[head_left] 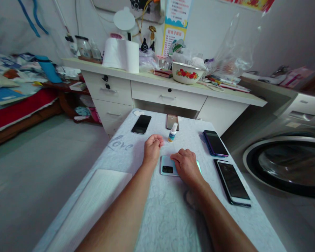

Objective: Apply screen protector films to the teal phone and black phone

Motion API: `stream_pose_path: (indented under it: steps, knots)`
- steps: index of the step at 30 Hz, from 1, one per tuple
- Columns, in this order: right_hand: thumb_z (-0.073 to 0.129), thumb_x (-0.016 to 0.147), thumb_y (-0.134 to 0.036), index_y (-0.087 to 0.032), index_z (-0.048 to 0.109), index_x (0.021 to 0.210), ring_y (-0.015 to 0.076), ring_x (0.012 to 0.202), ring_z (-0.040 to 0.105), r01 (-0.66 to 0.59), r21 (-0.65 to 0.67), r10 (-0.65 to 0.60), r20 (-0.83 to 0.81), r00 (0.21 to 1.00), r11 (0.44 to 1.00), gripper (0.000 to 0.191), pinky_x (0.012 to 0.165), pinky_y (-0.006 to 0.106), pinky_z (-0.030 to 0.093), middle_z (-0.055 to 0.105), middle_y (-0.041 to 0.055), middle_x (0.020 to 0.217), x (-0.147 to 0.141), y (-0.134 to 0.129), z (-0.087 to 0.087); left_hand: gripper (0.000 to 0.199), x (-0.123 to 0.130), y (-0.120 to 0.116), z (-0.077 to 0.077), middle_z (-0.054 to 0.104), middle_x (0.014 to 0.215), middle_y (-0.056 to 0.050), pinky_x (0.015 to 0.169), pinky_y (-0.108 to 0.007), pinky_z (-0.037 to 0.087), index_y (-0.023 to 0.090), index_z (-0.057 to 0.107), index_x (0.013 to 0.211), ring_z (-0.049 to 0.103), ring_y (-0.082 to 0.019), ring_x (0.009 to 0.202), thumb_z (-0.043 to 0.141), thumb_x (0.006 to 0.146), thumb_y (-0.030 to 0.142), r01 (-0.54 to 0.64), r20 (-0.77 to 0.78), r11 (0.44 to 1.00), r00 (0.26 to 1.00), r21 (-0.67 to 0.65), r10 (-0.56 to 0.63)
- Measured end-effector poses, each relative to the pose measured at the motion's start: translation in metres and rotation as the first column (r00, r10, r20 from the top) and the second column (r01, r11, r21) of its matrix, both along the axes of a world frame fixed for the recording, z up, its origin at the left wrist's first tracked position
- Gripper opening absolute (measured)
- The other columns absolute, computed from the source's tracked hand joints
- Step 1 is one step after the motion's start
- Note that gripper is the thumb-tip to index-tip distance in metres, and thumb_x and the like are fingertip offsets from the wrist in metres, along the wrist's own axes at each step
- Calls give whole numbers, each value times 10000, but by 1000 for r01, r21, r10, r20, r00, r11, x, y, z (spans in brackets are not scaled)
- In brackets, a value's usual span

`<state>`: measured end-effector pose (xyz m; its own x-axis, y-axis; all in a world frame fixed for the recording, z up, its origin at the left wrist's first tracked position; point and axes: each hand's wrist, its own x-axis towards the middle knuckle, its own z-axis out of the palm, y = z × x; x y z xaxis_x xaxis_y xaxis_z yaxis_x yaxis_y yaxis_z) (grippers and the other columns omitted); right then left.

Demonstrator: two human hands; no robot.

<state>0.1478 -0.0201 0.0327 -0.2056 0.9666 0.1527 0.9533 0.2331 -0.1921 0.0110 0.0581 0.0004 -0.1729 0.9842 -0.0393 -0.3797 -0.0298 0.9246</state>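
Note:
A light blue smartphone (166, 163) lies face down on the cloth-covered table, its dark camera block at the left end. My right hand (186, 162) rests across the phone's middle and right part, fingers bent and closed against it; anything under the palm is hidden. To the upper left, my left hand (153, 144) is held with its fingers curled closed; what is inside, if anything, cannot be seen. Just right of that hand stands a small white spray bottle (172, 133) with a blue and yellow label.
Other phones lie around: a black phone (141, 124) far left, a pinkish phone (172, 122) behind the bottle, a dark phone (215, 143) and a white-framed phone (233, 182) along the right edge. A white desk (170, 91) stands behind, a washing machine (299, 115) to the right.

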Motion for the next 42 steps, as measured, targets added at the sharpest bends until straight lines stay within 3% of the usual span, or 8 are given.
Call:
stream_pose_path:
  steps: [8,16,27,42]
  knots:
    - [505,936,-220,-254,730,949,192,876,481,46,-9,-45,28,999,999,228,792,325,269,620,54,889,4,-1,0,175,1,2,-3,609,651,5,544,-192,404,164,609,792,533,-91,564,479,677,180,-63,-90,998,994,15,64]
    - [509,948,-212,-269,705,949,187,898,453,-48,19,47,36,998,999,204,784,312,261,593,31,893,-19,5,-7,171,3,5,-6,587,663,11,536,-190,409,171,598,781,520,-90,565,460,680,170,-98,-88,995,991,33,101]
    - [482,971,-242,-292,698,1007,189,878,433,-147,42,147,12,989,988,225,782,312,264,586,29,886,-25,8,-9,160,5,7,-8,562,640,22,540,-194,420,182,591,774,517,-96,563,458,685,170,-124,-112,991,985,47,129]
    - [509,939,-220,-272,738,974,186,853,473,-10,-46,11,6,1000,999,238,765,319,270,625,47,881,21,5,2,174,5,8,-10,617,665,3,534,-194,413,179,616,781,535,-102,565,456,713,165,-135,-214,990,967,42,141]
